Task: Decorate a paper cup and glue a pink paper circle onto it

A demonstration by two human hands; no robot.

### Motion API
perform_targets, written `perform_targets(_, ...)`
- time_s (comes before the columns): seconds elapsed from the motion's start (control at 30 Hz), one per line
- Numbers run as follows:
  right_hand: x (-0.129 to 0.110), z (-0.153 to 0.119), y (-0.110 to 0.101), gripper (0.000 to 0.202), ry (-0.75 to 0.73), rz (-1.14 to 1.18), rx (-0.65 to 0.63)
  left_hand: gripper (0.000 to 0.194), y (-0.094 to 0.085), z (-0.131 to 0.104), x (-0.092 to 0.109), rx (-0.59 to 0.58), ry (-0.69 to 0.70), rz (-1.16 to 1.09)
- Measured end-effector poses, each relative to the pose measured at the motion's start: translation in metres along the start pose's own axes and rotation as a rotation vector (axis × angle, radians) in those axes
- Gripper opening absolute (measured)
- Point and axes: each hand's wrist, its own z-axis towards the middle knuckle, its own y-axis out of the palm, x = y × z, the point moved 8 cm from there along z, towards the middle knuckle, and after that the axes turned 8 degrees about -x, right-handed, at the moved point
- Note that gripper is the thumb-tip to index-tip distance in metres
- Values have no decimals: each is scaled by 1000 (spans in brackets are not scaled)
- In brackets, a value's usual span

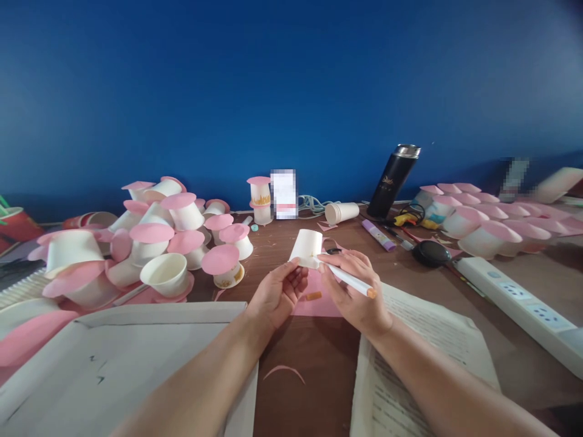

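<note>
A white paper cup is tilted in front of me at mid-table height. My left hand grips its lower edge between thumb and fingers. In my right hand is a white marker with an orange end, its tip at the cup's lower right side. A small yellowish mark shows on the cup near that tip. Under the hands lies pink paper with a small orange marker cap on it.
Many white cups with pink discs crowd the left; another group stands at right. Stacked cups lie behind. A black thermos, purple glue stick, power strip, printed sheets and a white box lid surround me.
</note>
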Motion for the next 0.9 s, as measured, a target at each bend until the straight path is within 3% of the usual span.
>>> perform_targets(0.9,-7,-2,4,10,-25,83,-18,8,3,-2,6,22,33,-1)
